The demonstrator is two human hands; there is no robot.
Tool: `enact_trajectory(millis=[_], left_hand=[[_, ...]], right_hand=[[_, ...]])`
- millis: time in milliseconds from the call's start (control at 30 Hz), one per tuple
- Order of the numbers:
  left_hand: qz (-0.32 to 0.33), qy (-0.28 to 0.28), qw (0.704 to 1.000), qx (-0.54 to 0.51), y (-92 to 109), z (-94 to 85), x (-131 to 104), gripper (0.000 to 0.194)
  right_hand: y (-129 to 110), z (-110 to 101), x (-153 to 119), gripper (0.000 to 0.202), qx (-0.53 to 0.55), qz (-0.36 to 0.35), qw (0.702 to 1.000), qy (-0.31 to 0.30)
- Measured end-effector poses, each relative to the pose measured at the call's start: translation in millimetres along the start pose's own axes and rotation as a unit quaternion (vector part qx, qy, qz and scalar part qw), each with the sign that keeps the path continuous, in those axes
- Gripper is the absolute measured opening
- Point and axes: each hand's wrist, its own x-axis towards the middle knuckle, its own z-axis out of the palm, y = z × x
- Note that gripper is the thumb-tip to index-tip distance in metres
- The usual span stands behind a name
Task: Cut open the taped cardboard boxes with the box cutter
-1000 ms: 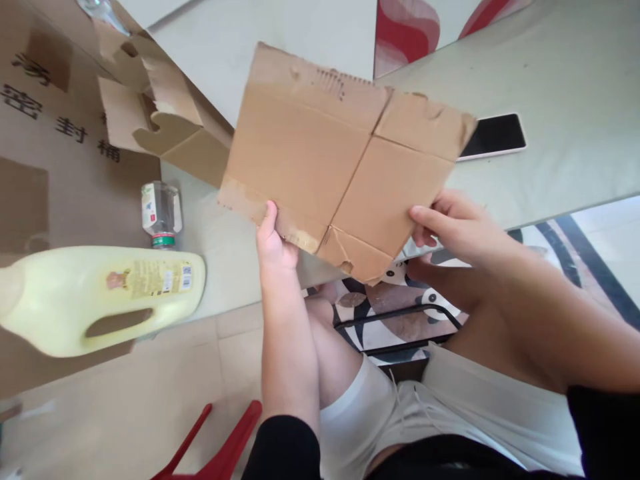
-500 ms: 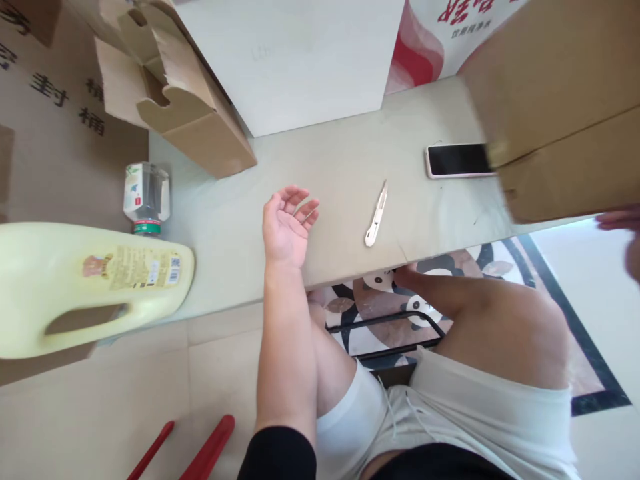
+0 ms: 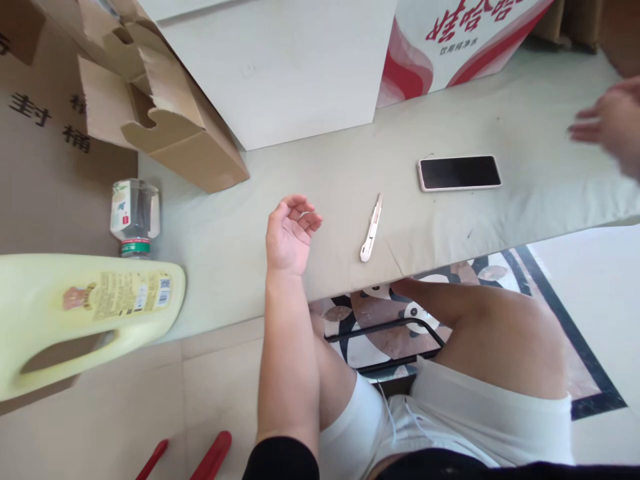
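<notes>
My left hand [image 3: 293, 237] rests palm up over the table's near edge, its fingers loosely curled and apart, holding nothing. A white utility knife [image 3: 371, 230] lies on the tabletop to its right. Farther right is a phone [image 3: 460, 173] with a dark screen and a pale case. My right hand [image 3: 613, 127] reaches in from the right edge, somewhat blurred, fingers stretched out with nothing visible in them. Beyond it, cardboard [image 3: 575, 23] shows at the top right corner, partly cut off by the frame.
An open cardboard box [image 3: 200, 143] leans beside a large white box [image 3: 280, 80]. A red-and-white printed carton [image 3: 450, 50] stands at the back. On the left lie a clear bottle [image 3: 145, 207] and a pale yellow jug [image 3: 90, 300]. Red bars [image 3: 213, 457] show below.
The large cardboard piece at the right has left the spot beside the phone, uncovering the phone fully. My right hand has moved up and farther into view. My left hand stays nearly still.
</notes>
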Motion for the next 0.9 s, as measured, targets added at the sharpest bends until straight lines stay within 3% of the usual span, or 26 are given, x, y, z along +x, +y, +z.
enact_trajectory(millis=[67, 200, 300, 367, 500, 567, 600, 667, 767, 900], left_hand=[[-0.004, 0.009, 1.0, 0.002, 1, 0.1, 0, 0.026], [-0.01, 0.009, 1.0, -0.018, 3, -1.4, -4, 0.026], [0.009, 0.045, 0.997, -0.054, 6, -4.5, -7, 0.026], [0.03, 0.099, 0.99, -0.094, 10, -7.2, -8, 0.029], [0.054, 0.191, 0.968, -0.151, 16, -12.8, -7, 0.034], [0.057, 0.208, 0.963, -0.158, 18, -14.9, -8, 0.035], [0.057, 0.213, 0.962, -0.161, 19, -15.8, -8, 0.036], [0.056, 0.214, 0.961, -0.166, 21, -17.6, -10, 0.036], [0.056, 0.206, 0.963, -0.166, 24, -20.1, -11, 0.038], [0.076, 0.213, 0.963, -0.147, 30, -22.3, -11, 0.039]], right_hand=[[6, 12, -7, 0.017, 0.018, 0.06, 0.998, -0.01], [22, 33, -29, 0.03, 0.088, 0.118, 0.988, -0.055], [16, 54, -42, 0.029, 0.127, 0.075, 0.983, -0.106], [-1, 77, -52, 0.023, 0.138, 0.015, 0.978, -0.153], [-65, 141, -91, 0.013, 0.117, -0.145, 0.943, -0.276], [-106, 174, -118, 0.019, 0.094, -0.232, 0.908, -0.336], [-128, 190, -131, 0.025, 0.062, -0.321, 0.878, -0.349], [-172, 219, -153, 0.03, 0.043, -0.447, 0.822, -0.349], [-233, 257, -166, 0.033, 0.002, -0.535, 0.784, -0.316], [-274, 287, -163, 0.013, -0.069, -0.608, 0.731, -0.301]])
